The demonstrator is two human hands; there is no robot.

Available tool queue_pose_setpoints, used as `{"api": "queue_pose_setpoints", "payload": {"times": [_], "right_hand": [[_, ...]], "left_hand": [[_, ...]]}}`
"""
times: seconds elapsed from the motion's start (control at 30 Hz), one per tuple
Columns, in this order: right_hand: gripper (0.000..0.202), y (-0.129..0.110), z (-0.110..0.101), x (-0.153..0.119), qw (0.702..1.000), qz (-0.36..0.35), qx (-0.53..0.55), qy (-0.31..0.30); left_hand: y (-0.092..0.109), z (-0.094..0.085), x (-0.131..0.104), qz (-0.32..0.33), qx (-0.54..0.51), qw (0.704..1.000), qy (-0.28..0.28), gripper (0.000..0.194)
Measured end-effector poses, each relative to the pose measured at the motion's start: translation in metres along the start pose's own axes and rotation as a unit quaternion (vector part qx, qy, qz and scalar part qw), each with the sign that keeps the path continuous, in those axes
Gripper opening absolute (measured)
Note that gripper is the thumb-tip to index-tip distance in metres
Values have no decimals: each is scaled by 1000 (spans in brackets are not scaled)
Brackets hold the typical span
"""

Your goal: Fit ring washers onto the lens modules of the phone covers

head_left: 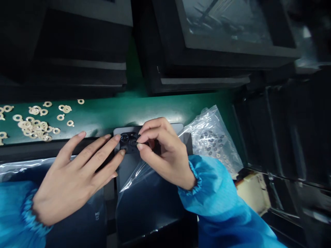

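A grey phone back with a dark camera block lies in the middle, partly under clear film. My left hand is spread, palm down, its fingertips at the left edge of the camera block. From the right, my right hand pinches thumb and index finger together at the block's right side. A small dark bit shows at those fingertips; what it is I cannot make out. Blue sleeves cover both wrists.
Many small pale rings lie on the green mat at the left. A clear bag of small rings sits right of my right hand. Black foam trays are stacked behind. Another film-covered dark panel lies under my left hand.
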State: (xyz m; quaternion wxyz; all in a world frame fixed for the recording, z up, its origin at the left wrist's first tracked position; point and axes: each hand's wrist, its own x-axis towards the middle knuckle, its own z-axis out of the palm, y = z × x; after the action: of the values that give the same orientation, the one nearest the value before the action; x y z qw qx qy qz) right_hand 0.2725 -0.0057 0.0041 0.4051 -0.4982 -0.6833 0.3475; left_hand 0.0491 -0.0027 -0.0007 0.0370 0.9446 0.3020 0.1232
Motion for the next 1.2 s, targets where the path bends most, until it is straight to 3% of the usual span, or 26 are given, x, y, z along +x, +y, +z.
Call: {"api": "queue_pose_setpoints", "payload": {"times": [0.23,0.47,0.63,0.83,1.0,1.2], "right_hand": [[6,3,-12,8,967,135,209,51],[3,13,-12,11,919,182,345,60],[17,19,-11,11,904,207,368,64],[23,20,-11,13,896,226,378,59],[25,19,-13,15,894,225,384,54],[23,18,-15,16,886,228,400,51]], "left_hand": [[0,0,0,-1,0,1000,2,38],[0,8,-8,-18,-17,1000,15,43],[-2,16,-13,-24,-9,999,24,45],[-2,16,-16,-28,3,1000,-5,46],[0,15,-14,-54,-33,998,17,45],[-5,17,-11,-26,-26,999,18,45]]}}
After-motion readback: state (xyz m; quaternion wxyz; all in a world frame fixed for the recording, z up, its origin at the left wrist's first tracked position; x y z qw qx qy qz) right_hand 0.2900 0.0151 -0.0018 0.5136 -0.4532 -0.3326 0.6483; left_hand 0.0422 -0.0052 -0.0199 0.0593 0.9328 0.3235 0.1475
